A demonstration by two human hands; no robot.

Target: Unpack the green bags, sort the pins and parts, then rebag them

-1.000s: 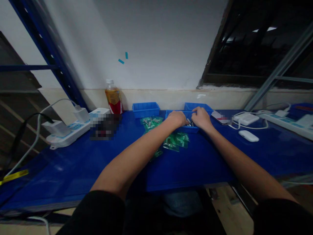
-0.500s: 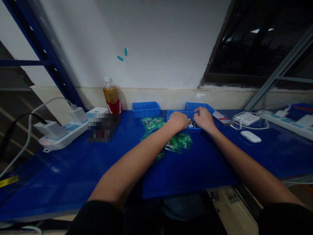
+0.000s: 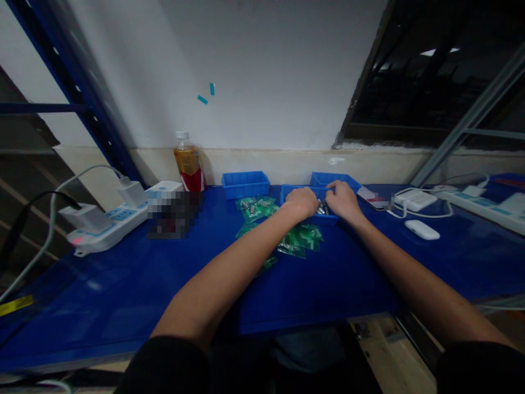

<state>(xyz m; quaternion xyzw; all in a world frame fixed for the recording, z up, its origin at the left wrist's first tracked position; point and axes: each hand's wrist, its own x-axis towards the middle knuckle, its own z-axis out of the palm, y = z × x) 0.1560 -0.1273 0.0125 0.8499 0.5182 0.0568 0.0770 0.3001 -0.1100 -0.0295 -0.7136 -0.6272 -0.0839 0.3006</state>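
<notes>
My left hand [image 3: 301, 202] is over the left part of a shallow blue bin [image 3: 328, 220], its fingers curled and their tips hidden behind the knuckles. My right hand [image 3: 343, 200] is at the bin's right side, fingers bent down toward the inside. What either hand pinches is hidden or too small to name. Small shiny metal parts [image 3: 322, 208] show in the bin between the hands. Left of and in front of the bin lies a heap of small clear green-tinted bags [image 3: 301, 238] with metal pieces inside, partly covered by my left forearm.
Two more blue bins stand at the back, one left [image 3: 246, 185] and one right [image 3: 334, 178]. A drink bottle [image 3: 189, 164] and a power strip [image 3: 98, 232] are on the left. To the right lie a white charger [image 3: 415, 200] with cable and a white case [image 3: 422, 230].
Both hands stay at the same bin with barely any movement. The whole view has shifted very slightly.
</notes>
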